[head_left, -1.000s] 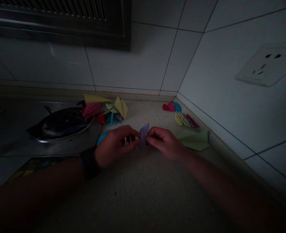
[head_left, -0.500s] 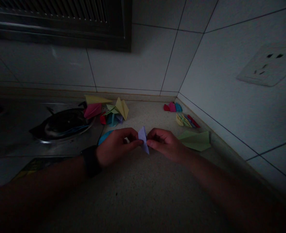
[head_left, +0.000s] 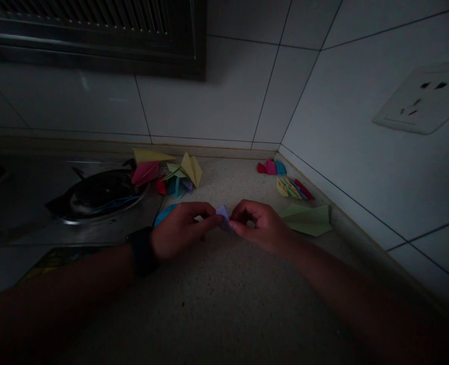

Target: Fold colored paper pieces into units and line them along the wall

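Observation:
A small folded piece of purple paper (head_left: pixel 223 213) is held between my two hands above the counter. My left hand (head_left: pixel 188 223) pinches its left side between thumb and fingers; a dark band sits on that wrist. From the other side, my right hand (head_left: pixel 260 225) grips the right edge with thumb and fingertips. Part of the paper is hidden behind the fingers. Close behind the left hand lies something blue (head_left: pixel 164 215), mostly covered. A light green folded paper (head_left: pixel 307 220) lies just right of my right hand.
Several folded papers, including a yellow paper plane (head_left: pixel 192 170), lie in a pile beside the gas burner (head_left: pixel 102 195). Small folded papers (head_left: pixel 270 167) rest in the back corner. A wall socket (head_left: pixel 422 99) is at right, a range hood (head_left: pixel 95 40) above.
The purple paper has tilted and shows less of its length; its pointed lower end no longer hangs below the fingers. Both hands stay in nearly the same place.

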The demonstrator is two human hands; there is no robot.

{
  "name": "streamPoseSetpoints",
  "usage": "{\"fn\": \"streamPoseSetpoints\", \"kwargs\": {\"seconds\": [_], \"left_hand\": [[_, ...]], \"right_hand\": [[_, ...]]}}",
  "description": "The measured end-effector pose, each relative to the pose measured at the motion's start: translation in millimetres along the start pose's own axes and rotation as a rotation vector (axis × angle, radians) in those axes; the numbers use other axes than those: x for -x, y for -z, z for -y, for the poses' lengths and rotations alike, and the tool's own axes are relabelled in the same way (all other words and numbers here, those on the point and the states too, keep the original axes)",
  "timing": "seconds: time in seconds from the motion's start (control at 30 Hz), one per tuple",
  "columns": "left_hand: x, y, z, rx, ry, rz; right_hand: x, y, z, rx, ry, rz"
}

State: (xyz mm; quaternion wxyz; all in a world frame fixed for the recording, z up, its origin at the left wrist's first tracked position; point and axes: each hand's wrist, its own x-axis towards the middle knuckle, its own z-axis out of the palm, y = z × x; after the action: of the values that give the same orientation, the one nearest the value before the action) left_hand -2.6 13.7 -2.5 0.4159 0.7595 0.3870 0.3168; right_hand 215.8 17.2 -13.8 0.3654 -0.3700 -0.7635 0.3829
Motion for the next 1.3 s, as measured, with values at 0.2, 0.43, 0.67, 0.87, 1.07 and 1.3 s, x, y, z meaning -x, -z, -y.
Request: {"fn": "streamPoseSetpoints", "kwargs": {"seconds": [0.2,0.43,0.67,0.87,1.07,1.3], "left_hand": [[-0.7,0.4,1.2,0.021,-0.029,0.019],[-0.3,1.5,0.6,-0.041,-0.053,0.025],[-0.3,0.0,4.8,0.051,-0.082,0.021],[-2.8,-1.3,4.9,0.251,-0.028,0.044],[-2.2,1.3,1.5,0.297,-0.059,0.030],[-1.5,1.7,2.1,0.272,-0.079,0.055]], "right_hand": [[1.5,1.2,3.3,0.019,-0.014,0.029],[2.5,1.6,4.8,0.061,-0.005,0.023],[2.9,1.8,5.5,0.032,0.016,0.025],[2.2,3.9,6.3,-0.099,-0.030,0.071],[3.0,1.3,7.7,-0.236,-0.146,0.182],[2.8,2.1,7.5,-0.308,-0.115,0.202]]}}
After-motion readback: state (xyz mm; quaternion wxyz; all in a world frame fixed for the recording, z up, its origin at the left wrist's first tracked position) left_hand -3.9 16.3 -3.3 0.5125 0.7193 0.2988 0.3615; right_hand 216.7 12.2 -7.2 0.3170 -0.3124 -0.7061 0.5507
